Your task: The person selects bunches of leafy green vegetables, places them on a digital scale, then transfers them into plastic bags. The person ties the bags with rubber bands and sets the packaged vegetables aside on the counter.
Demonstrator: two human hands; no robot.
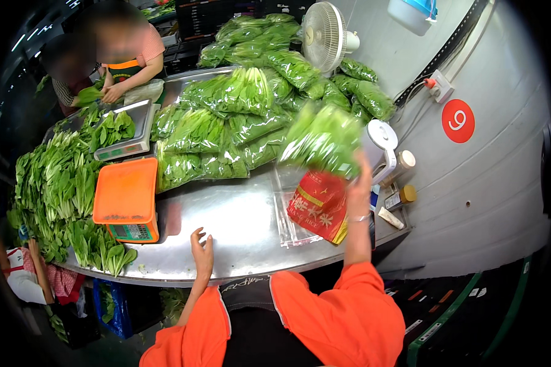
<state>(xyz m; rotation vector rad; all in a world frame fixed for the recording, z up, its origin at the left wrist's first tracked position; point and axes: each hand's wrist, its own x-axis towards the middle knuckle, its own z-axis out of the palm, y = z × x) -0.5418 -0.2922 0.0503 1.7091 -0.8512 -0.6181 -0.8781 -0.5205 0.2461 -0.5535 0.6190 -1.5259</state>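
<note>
My right hand (359,192) is closed on the near right edge of a clear bag of leafy greens (323,139), which is blurred by motion. The bag hangs over a red printed sack (317,207) lying on the steel table (239,226). Just inside the table's near edge, my left hand (202,252) is empty, its fingers slightly curled and apart. To its left stands an orange-topped scale (126,194) with nothing on its pan. Several filled bags of greens (196,131) are piled beyond my hands.
Loose greens (55,177) cover the table's left end, beside a second scale (139,131) loaded with greens. A white fan (323,38), a white jug (381,144) and small jars (401,196) line the right side. Co-workers (128,58) stand at the far left; another person (33,275) is lower left.
</note>
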